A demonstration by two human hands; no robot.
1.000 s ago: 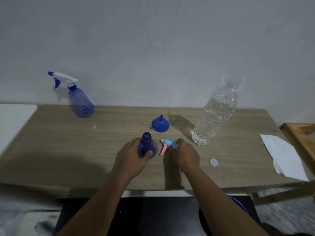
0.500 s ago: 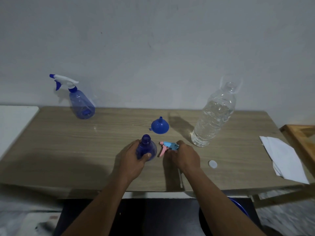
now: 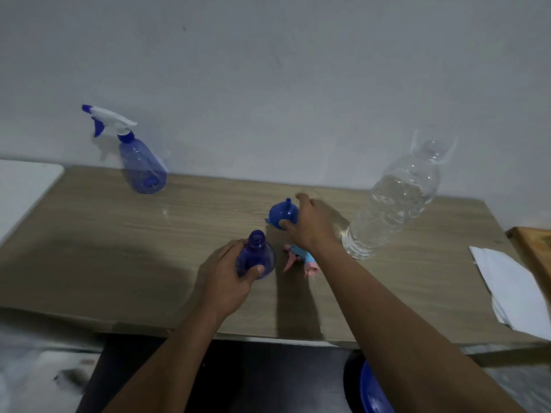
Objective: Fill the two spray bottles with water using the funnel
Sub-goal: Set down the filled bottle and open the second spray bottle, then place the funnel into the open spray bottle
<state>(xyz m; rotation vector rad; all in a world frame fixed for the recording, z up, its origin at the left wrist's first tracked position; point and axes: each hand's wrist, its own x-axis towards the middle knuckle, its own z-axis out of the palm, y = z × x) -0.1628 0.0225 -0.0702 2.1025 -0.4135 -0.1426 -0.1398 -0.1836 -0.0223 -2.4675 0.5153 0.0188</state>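
Note:
My left hand [image 3: 226, 275] grips an uncapped dark blue spray bottle [image 3: 255, 254] standing near the front middle of the wooden table [image 3: 119, 239]. My right hand [image 3: 313, 225] has its fingers around the blue funnel [image 3: 280, 214], which rests upside down on the table behind the bottle. The pink and light blue spray head [image 3: 298, 257] lies on the table under my right wrist. A second blue spray bottle [image 3: 140, 162] with a white and blue trigger stands at the back left. A clear water bottle [image 3: 396, 198], uncapped, stands at the right.
White paper sheets [image 3: 512, 290] lie at the table's right edge beside a wooden frame [image 3: 533, 248]. A white surface [image 3: 24, 186] adjoins the table on the left. A blue round container [image 3: 372, 391] sits on the floor below the table's front edge.
My right hand let go of the spray head, left it on the table, and reached forward to the funnel. My left hand stayed on the bottle. The view shifted slightly.

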